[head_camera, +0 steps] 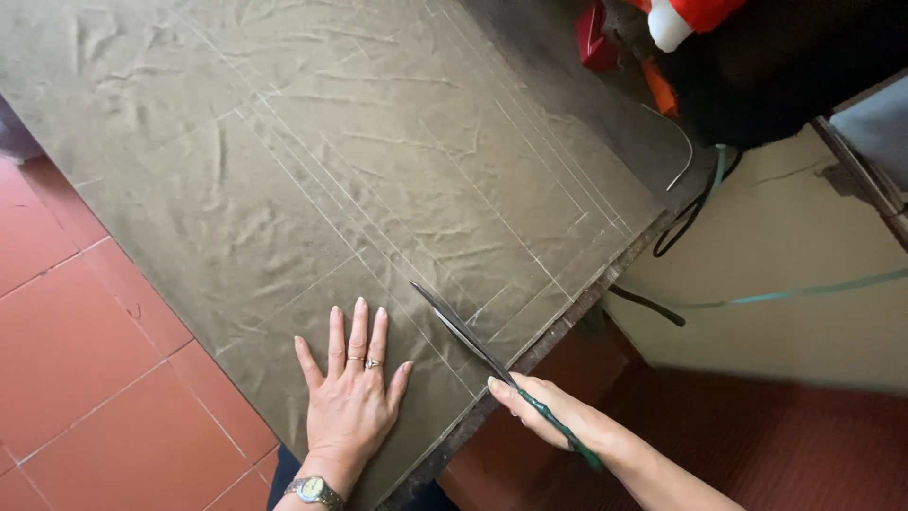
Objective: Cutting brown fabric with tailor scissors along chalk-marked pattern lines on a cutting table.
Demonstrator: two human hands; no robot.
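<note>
An olive-green cloth point(312, 161) marked with white chalk lines lies spread over a table. My left hand point(352, 393) rests flat on it near the front edge, fingers spread, with a ring and a wristwatch. My right hand point(544, 409) grips the green handles of a pair of scissors point(463, 336). The dark blades point up-left over the cloth's edge, along a chalk line. Whether the blades are apart I cannot tell.
The table's dark edge point(567, 322) runs diagonally to the right of the cloth. Red floor tiles point(85, 378) lie to the left. A cream wall point(785, 274) with black cables and a teal cord stands right. Red and orange items point(605, 38) sit at the top.
</note>
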